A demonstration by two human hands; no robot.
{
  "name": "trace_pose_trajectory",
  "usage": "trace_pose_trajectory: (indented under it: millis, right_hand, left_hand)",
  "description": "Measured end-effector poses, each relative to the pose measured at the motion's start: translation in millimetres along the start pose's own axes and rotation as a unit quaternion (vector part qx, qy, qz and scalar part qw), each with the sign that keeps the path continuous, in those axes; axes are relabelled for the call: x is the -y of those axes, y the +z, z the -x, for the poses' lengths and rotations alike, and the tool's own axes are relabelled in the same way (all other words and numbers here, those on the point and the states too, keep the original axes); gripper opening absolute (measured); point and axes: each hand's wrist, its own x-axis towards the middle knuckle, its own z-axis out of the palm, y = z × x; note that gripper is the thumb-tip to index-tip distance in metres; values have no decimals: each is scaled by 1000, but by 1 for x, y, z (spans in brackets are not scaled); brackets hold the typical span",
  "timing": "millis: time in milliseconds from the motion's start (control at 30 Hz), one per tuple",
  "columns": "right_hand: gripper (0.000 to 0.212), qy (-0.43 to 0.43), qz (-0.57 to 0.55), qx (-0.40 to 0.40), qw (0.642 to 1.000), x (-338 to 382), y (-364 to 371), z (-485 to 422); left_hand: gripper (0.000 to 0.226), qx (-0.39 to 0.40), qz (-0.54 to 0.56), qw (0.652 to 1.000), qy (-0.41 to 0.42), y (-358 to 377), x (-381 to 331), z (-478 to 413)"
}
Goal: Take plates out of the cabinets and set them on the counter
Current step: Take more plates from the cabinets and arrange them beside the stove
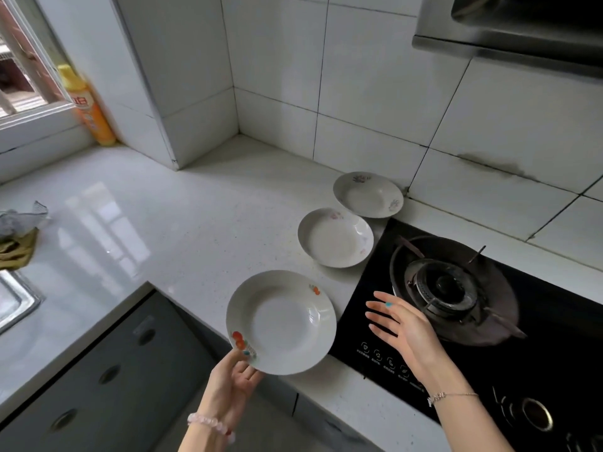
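Walls [375, 93]: white tiles are meeting in a corner behind the counter, and dark stains are showing on the right.
Counter [163, 207]: pale speckled stone is wrapping round the corner and reflecting the window.
Hob [554, 353]: black glass is sitting in the counter on the right, with a burner [450, 285] in it.
Cabinets [114, 370]: grey fronts are running under the counter.
Hood [522, 34]: steel is hanging at top right.
Window [23, 70]: it is letting in daylight at top left.
Sink [13, 301]: a steel corner is showing at the left edge.
Plate [282, 321]: white with orange marks, it is hovering over the counter's front edge.
Middle plate [336, 238]: it is resting on the counter, just beside the hob.
Far plate [368, 194]: it is resting near the wall.
Right hand [401, 327]: fingers [381, 306] are spreading straight over the hob, near the plate, apart from it.
Left hand [233, 383]: it is pinching the plate's near rim, thumb on top.
Bottle [89, 109]: orange, it is standing by the window.
Cloth [19, 236]: it is lying crumpled by the sink.
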Motion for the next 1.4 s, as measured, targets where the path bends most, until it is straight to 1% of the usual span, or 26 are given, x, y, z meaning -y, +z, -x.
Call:
trace_pose_trajectory:
  millis: [200,367,600,800,1067,1400]
  right_hand:
    - [26,3,0,2,1000,1,-4,1]
    - [25,1,-2,4,1000,2,-6,1]
    - [25,1,-1,13,1000,1,-5,3]
    - [25,-5,3,16,1000,5,-10,3]
    - [26,-12,-5,9,1000,10,-22,5]
    - [26,-18,-8,5,1000,11,-29,8]
  left_hand:
    - [36,5,29,1000,-1,1,7,2]
    - [24,-3,-3,1000,5,-4,15,4]
    - [20,-39,-45,998,17,1,19,7]
    - [11,-82,-57,995,25,20,21,3]
    - [19,-79,-58,995,12,33,25,0]
    - [18,-106,-69,992,6,51,24,-4]
